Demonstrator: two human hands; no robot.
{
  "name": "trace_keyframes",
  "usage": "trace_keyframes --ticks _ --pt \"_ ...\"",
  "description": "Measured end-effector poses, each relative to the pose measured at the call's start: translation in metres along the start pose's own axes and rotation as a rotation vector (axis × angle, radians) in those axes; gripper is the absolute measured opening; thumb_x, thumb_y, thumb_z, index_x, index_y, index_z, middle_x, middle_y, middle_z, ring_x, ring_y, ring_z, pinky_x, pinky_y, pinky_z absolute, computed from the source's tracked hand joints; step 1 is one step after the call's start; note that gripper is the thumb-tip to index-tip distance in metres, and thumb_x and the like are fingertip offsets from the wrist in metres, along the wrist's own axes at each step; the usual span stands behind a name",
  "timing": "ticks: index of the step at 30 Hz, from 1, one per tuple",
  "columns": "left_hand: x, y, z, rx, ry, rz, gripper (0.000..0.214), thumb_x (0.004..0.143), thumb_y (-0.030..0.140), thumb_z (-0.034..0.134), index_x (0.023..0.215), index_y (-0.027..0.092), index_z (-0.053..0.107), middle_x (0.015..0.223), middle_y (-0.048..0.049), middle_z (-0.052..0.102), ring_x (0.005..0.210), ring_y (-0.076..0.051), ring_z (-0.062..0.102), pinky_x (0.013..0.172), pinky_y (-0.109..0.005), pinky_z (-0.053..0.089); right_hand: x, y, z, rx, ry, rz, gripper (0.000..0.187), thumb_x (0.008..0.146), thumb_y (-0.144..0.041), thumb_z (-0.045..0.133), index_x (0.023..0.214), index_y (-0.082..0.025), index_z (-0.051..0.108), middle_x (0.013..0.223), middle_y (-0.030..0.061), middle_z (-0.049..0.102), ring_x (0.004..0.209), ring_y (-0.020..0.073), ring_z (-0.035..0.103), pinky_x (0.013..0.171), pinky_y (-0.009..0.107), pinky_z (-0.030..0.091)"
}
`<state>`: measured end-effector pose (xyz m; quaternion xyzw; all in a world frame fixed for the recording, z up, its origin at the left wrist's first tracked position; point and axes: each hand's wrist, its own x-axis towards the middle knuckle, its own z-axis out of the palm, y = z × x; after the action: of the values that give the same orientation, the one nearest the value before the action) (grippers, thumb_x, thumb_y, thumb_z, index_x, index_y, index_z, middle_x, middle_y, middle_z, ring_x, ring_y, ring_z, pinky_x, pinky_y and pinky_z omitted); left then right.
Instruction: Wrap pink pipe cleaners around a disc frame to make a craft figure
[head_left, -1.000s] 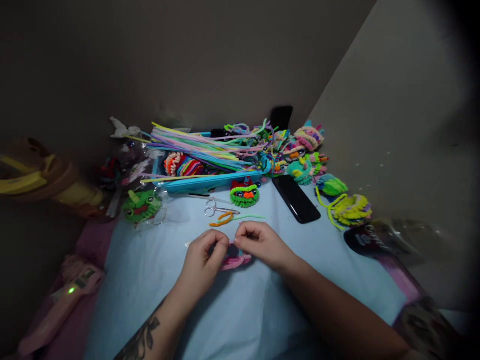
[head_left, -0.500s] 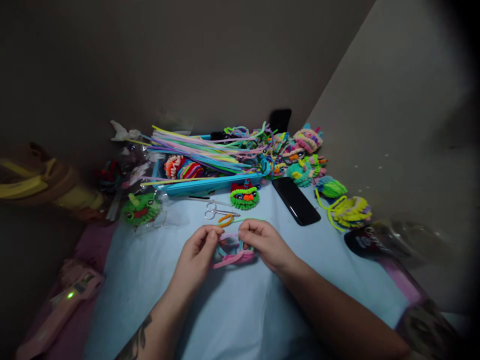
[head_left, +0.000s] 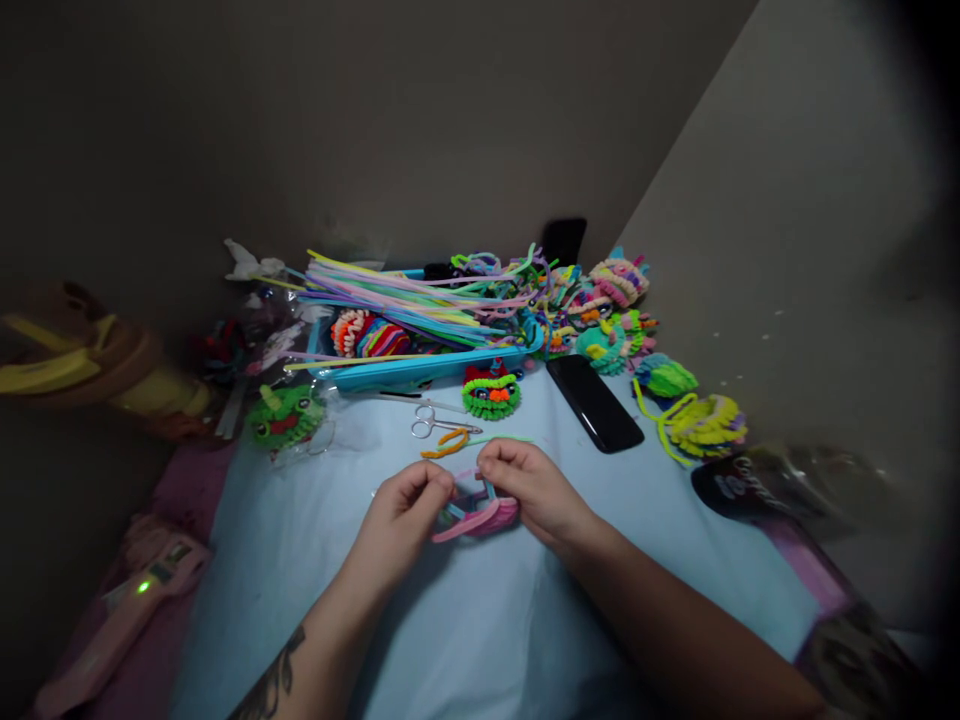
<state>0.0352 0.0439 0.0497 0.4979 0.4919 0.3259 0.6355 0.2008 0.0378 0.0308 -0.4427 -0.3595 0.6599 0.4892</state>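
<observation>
Between my two hands is a piece of bent pink and light blue pipe cleaners (head_left: pixel 491 517), held just above the cloth. My left hand (head_left: pixel 409 508) pinches its left side between thumb and forefinger. On the other side, my right hand (head_left: pixel 529 488) grips the upper right part, fingers curled. The fingers hide some of the loops. Just beyond my hands lie a bent orange pipe cleaner (head_left: pixel 446 444), a thin green pipe cleaner (head_left: pixel 506 439) and small silver scissors (head_left: pixel 431 424). Farther back sits a green and red pipe-cleaner figure (head_left: pixel 491 392) with eyes.
A blue tray (head_left: pixel 427 372) holds many pastel pipe cleaners (head_left: pixel 405 295) at the back. A black phone (head_left: pixel 595 402) and yellow pipe-cleaner piece (head_left: pixel 705 423) lie to the right, near a dark-labelled cup (head_left: pixel 739 485). At left are a bagged green figure (head_left: pixel 285 418) and pink device (head_left: pixel 142 590).
My left hand has shifted slightly right and down, closer to my right hand. The pink and blue piece has tilted and moved a little right. More of the orange pipe cleaner shows.
</observation>
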Motion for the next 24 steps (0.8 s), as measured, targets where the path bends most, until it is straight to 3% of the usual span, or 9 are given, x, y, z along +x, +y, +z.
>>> trace_keyframes --ticks 5,10,16,24 --pt "0.0033 -0.0045 -0.0053 -0.278 0.042 -0.065 0.031 0.076 0.043 0.064 0.067 0.014 0.058 0.058 0.003 0.049 0.049 -0.006 0.035 0.047 -0.017 0.026 -0.0005 0.0001 -0.0015 0.082 -0.01 -0.034 0.04 0.072 -0.054 0.067 0.077 -0.014 0.067 0.063 -0.0005 0.056 0.058 0.0102 0.048 0.056 0.023 0.035" --pt "0.007 -0.003 -0.0087 -0.599 0.008 -0.166 0.029 0.066 0.035 0.075 0.063 0.013 0.056 0.059 0.0025 0.049 0.049 -0.006 0.038 0.047 -0.017 0.029 -0.0015 -0.0025 -0.0053 0.124 -0.058 -0.002 0.032 0.066 -0.044 0.076 0.078 -0.014 0.07 0.065 0.001 0.062 0.06 0.0109 0.051 0.06 0.024 0.037" --pt "0.0075 -0.0038 -0.0088 -0.617 -0.006 -0.145 0.026 0.071 0.035 0.073 0.073 0.012 0.062 0.061 0.0016 0.051 0.051 -0.006 0.041 0.049 -0.017 0.032 -0.004 -0.0064 -0.0051 0.164 -0.131 0.021 0.025 0.063 -0.037 0.078 0.066 -0.015 0.066 0.058 -0.0013 0.06 0.053 0.0084 0.048 0.056 0.022 0.035" --pt "0.0082 -0.0066 -0.0078 -0.574 -0.024 -0.204 0.03 0.072 0.037 0.071 0.083 0.009 0.066 0.076 -0.0054 0.062 0.063 -0.011 0.052 0.057 -0.02 0.039 -0.0022 -0.0074 -0.0077 0.236 -0.03 0.05 0.025 0.056 -0.034 0.081 0.065 -0.016 0.066 0.06 -0.0011 0.061 0.054 0.0093 0.049 0.055 0.021 0.036"
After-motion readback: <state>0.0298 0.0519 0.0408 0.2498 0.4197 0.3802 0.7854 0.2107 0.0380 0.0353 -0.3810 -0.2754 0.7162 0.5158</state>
